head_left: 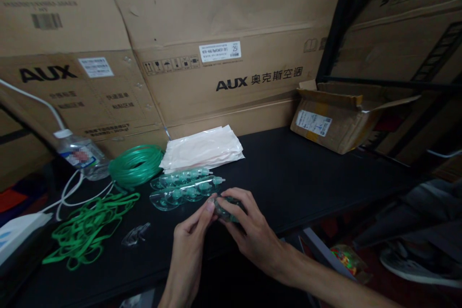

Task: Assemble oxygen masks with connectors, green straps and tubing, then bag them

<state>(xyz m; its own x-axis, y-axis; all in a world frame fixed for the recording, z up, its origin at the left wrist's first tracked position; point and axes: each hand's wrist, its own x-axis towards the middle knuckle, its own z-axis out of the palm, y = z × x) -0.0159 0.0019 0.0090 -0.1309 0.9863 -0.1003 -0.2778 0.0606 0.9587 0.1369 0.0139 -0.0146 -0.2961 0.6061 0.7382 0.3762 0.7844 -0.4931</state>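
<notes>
Both hands meet over the front of the black table around a translucent green oxygen mask (227, 211). My left hand (197, 226) is closed, thumb and fingertips pinching the mask's left edge. From the right, my right hand (249, 221) curls its fingers over the mask and covers much of it. Just behind and left of the hands lie two rows of nested clear green masks (187, 190), their pale connectors pointing right. A small pile of clear plastic pieces (135, 235) rests left of my left hand. Farther left is a tangle of green elastic straps (88, 228).
A coil of green tubing (135, 166) and a stack of white paper pouches (202, 149) sit behind the masks. At left stand a clear bottle (83, 154) and white cables (65, 195). Large cardboard boxes (224, 24) wall the back; an opened carton (328, 118) stands right.
</notes>
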